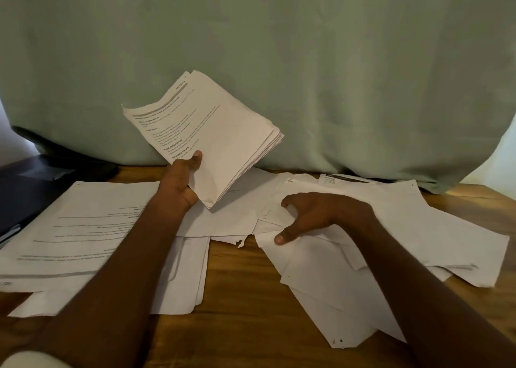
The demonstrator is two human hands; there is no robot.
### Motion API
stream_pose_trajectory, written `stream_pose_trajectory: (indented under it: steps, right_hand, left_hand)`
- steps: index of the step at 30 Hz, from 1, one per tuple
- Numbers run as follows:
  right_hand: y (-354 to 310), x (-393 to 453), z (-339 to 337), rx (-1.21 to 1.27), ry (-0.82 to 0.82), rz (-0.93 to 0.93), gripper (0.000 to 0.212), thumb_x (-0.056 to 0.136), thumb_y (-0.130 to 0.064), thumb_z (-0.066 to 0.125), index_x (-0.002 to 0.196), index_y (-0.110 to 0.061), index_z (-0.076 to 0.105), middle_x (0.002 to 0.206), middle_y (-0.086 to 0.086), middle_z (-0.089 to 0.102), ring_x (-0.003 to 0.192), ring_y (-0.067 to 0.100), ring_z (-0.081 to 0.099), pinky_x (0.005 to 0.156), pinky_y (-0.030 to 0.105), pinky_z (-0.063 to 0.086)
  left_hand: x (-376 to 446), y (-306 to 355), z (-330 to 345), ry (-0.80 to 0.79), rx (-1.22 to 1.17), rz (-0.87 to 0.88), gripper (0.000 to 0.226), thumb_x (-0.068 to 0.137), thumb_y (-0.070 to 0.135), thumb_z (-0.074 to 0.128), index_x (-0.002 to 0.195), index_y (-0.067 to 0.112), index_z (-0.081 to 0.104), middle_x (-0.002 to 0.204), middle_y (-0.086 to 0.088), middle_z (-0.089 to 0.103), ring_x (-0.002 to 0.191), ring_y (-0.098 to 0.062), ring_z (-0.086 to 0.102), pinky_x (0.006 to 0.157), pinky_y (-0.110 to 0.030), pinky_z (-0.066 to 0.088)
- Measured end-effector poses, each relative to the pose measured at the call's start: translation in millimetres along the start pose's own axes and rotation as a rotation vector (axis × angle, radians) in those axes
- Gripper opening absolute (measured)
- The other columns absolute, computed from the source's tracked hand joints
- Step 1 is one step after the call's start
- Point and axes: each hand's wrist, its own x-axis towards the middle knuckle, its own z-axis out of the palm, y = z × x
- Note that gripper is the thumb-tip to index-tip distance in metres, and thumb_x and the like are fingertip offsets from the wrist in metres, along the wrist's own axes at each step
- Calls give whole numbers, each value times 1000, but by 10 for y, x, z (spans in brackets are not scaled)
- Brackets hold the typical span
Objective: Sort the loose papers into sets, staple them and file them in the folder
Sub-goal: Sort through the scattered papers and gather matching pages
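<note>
We look down over our own two bare forearms at a wooden table (245, 298) strewn with white paper. Closest to us on the right, loose sheets (335, 292) lie fanned and overlapping, some blank side up, one with small punched holes near its corner. Our right hand (312, 217) rests on this pile, thumb and curled fingers pinching the edge of a sheet near the middle of the table.

On the left, a larger printed page (83, 228) lies flat over more sheets, our left forearm crossing above it. Further out, our left hand (181, 183) holds a thick stack of printed pages (212, 133) lifted clear of the table and tilted, thumb pressed on the front near the lower corner, fingers hidden behind it.

At the far left edge sits a dark flat object (25, 194), possibly the folder; we cannot tell. No stapler is visible. A pale green cloth (279, 46) hangs behind everything.

We judge the paper light, thin and floppy: single sheets will slide over each other and crease easily, and one edge already looks torn. The stack's far edges are splaying, so it wants a firm pinch near a corner or along a squared edge; single sheets are best lifted by an exposed corner.
</note>
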Motion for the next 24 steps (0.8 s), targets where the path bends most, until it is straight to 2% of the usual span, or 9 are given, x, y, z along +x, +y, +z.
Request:
stream_pose_trajectory:
  steps: [5, 9, 12, 14, 16, 18, 21, 24]
  right_hand:
    - [27, -40, -53, 41, 98, -61, 78, 80, -56, 80, 145, -25, 50, 156, -1, 42, 138, 21, 43, 111, 36, 37]
    - [1, -117, -129, 37, 138, -96, 53, 86, -39, 80, 133, -23, 63, 139, 1, 57, 121, 18, 54, 102, 31, 45]
    - [24, -204, -251, 34, 375, -112, 33, 92, -28, 71, 124, -20, 73, 120, 2, 72, 98, 14, 64, 91, 30, 53]
    - [60, -259, -340, 58, 671, -73, 26, 98, -30, 62, 120, -23, 75, 111, 1, 75, 91, 19, 68, 82, 35, 58]
    - [125, -322, -435, 206, 1041, -55, 24, 101, -31, 57, 112, -23, 76, 100, -1, 76, 86, 20, 69, 74, 32, 54]
    - [226, -417, -561, 458, 1302, -122, 21, 101, -28, 58, 104, -20, 77, 90, -7, 75, 80, 13, 69, 71, 30, 54]
    - [373, -556, -682, 882, 1423, -233, 15, 100, -24, 62, 97, -29, 76, 83, -21, 74, 80, -3, 70, 65, 8, 49]
    - [466, -586, -666, 1160, 1384, -279, 16, 100, -21, 65, 95, -33, 75, 90, -16, 78, 83, 3, 73, 69, 12, 53]
  left_hand:
    - [-34, -14, 20, 14, 16, 5, 35, 98, 6, 66, 131, 17, 64, 124, -5, 70, 104, -24, 66, 89, -43, 56]
    - [-60, -1, 33, 35, 13, 10, 41, 97, 5, 67, 137, 16, 63, 123, -6, 71, 101, -23, 67, 74, -37, 56]
    - [-72, -5, 38, 46, 19, 0, 37, 97, 6, 68, 133, 16, 64, 127, -7, 70, 98, -23, 67, 74, -38, 56]
    - [-71, -10, 33, 36, 16, -4, 29, 97, 7, 68, 124, 17, 66, 126, -7, 70, 96, -23, 67, 74, -38, 55]
    - [-64, -20, 27, 4, -7, -6, 31, 98, 7, 67, 127, 17, 66, 124, -7, 72, 99, -24, 69, 74, -39, 57]
    - [-53, -25, 29, -33, -47, 4, 36, 99, 6, 65, 133, 17, 64, 120, -5, 74, 99, -23, 71, 73, -39, 59]
    - [-53, -17, 16, -92, -106, 25, 39, 101, 6, 60, 138, 19, 61, 111, -1, 78, 93, -19, 74, 68, -38, 64]
    - [-43, -1, 7, -140, -115, 39, 46, 103, 8, 56, 148, 17, 53, 128, -6, 70, 107, -24, 69, 78, -42, 64]
